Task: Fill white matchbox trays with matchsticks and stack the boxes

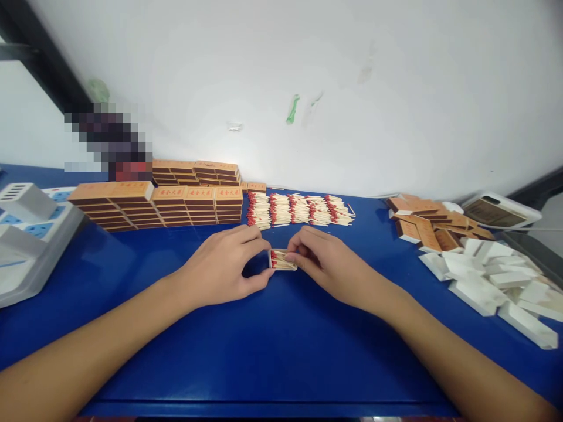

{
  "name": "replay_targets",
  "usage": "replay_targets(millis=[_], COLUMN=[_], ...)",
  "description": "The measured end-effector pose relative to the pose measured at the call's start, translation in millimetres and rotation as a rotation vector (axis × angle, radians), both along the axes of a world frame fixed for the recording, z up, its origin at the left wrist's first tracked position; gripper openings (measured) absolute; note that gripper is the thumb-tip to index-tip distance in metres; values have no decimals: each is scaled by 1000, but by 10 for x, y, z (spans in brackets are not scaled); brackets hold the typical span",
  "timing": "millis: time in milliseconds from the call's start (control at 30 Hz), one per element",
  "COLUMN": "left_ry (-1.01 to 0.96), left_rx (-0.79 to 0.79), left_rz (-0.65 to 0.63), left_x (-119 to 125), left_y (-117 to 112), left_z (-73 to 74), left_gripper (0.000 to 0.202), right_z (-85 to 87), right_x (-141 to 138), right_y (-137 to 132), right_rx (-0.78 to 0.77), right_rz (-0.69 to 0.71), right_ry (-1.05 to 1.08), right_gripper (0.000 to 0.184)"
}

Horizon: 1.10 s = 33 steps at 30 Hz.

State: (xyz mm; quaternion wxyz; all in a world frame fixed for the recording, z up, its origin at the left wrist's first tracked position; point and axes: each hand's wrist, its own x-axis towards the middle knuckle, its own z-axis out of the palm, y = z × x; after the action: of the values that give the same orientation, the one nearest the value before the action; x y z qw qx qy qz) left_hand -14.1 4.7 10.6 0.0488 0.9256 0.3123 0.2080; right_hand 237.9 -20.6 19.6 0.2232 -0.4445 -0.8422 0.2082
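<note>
A small white matchbox tray (284,269) lies in front of me with red-headed matches (278,258) in it. My left hand (226,264) grips the tray's left end between thumb and fingers. My right hand (328,261) is closed at the tray's right end, its thumb and forefinger pinched on the matches inside. Just beyond my hands, loose matches (299,209) lie in several side-by-side bundles, most heads to the left.
Stacked matchboxes (185,205) form rows at the back left. Loose matchbox sleeves (424,228) and white trays (492,275) are heaped at the right, near a phone-like device (501,210). A grey-white plastic stand (35,264) is at the left on the blue table (264,357). A white wall (329,70) rises behind.
</note>
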Motion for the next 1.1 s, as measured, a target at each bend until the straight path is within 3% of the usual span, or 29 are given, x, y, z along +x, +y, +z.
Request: replay_targets(millis=[167,600,1100], left_ry=[-9,-10,-7], left_rx=[6,1,-31], left_rz=[-2,-1,-3], left_x=[-4,-8,-5], left_y=[11,6,11], left_z=[-12,-11,-8], left_gripper=[25,24,26], right_z=[-44,83,9], right_x=[20,55,43], right_y=[30,-16,3], right_rx=[53,36,18], right_rz=[-21,-38,18], right_ry=[-20,-63,-132], right_gripper=[11,6,11])
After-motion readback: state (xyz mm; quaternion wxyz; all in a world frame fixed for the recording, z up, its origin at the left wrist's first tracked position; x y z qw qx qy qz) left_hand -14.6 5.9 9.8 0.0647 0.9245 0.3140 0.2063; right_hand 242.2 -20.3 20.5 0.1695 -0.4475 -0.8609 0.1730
